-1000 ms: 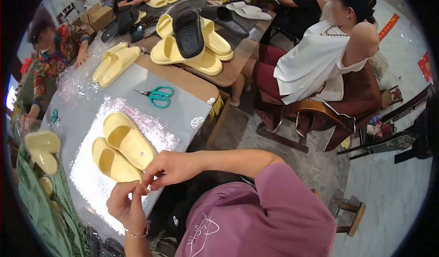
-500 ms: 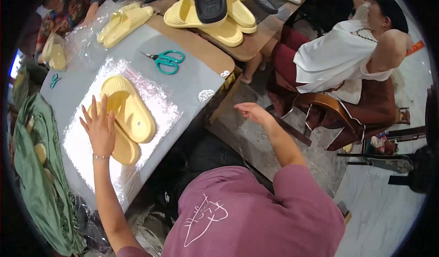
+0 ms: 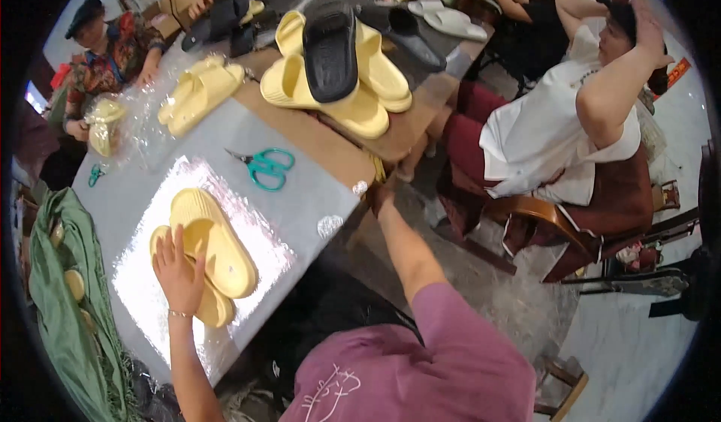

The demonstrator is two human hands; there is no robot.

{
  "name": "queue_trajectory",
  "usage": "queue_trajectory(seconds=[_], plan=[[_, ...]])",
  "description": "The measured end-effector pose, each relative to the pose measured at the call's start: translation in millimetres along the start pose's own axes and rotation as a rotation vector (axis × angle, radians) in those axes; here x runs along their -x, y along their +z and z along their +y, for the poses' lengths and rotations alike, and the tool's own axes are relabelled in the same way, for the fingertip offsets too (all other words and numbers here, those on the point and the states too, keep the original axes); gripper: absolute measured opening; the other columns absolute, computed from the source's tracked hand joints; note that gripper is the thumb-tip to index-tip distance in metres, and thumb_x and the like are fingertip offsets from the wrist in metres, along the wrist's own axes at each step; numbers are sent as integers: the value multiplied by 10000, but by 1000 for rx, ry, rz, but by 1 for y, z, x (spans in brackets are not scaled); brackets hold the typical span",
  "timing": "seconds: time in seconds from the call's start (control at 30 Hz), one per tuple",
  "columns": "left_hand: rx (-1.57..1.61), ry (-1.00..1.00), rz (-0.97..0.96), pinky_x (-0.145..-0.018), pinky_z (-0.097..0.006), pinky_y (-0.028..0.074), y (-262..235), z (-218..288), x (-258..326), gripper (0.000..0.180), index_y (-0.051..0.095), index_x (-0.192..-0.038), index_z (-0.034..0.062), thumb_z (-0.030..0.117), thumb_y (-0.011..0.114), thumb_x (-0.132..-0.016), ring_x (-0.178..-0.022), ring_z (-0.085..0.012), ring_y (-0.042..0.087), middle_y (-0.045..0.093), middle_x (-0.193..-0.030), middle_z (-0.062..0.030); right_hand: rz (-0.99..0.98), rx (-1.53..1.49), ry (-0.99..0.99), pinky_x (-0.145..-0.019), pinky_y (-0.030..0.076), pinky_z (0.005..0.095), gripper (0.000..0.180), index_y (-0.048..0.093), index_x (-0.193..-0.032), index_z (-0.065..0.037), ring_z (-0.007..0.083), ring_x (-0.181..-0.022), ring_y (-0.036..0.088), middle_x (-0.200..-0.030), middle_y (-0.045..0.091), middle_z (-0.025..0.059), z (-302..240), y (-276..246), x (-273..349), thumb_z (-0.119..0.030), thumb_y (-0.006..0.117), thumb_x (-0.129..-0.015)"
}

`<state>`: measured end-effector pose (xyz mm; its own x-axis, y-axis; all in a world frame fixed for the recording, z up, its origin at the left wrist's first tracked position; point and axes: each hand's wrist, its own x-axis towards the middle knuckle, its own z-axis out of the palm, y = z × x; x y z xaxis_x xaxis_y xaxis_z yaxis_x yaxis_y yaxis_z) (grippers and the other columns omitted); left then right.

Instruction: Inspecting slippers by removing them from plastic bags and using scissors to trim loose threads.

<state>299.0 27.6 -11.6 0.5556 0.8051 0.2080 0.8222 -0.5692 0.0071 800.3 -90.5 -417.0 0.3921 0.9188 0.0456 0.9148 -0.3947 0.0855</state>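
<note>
The yellow slippers (image 3: pixel 210 249) lie stacked crosswise on a shiny clear plastic sheet (image 3: pixel 255 197) spread over the grey surface (image 3: pixel 315 189), near its front edge. The left hand (image 3: pixel 179 266) rests flat on them with fingers spread, its grip wide and closed on nothing, while the right hand (image 3: pixel 381 195) reaches out to the far right corner of the surface, and whether its grip is wide or narrow cannot be told. Teal scissors (image 3: pixel 266 167) lie beyond the slippers, well apart, and further back a pile of yellow slippers with a black slipper (image 3: pixel 330 54) on top sits on a brown table (image 3: pixel 409 122).
</note>
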Motion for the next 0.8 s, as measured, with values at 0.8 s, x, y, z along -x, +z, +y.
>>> queue_trajectory(seconds=[0.8], plan=[[319, 83, 49, -967, -409, 392, 11, -48, -36, 422, 457, -1336, 194, 317, 452, -933, -1135, -337, 502, 548, -1241, -145, -5, -987, -770, -704, 457, 328, 155, 617, -904, -32, 233, -772, 576, -823, 602, 106, -227, -451, 43, -114, 635, -775]])
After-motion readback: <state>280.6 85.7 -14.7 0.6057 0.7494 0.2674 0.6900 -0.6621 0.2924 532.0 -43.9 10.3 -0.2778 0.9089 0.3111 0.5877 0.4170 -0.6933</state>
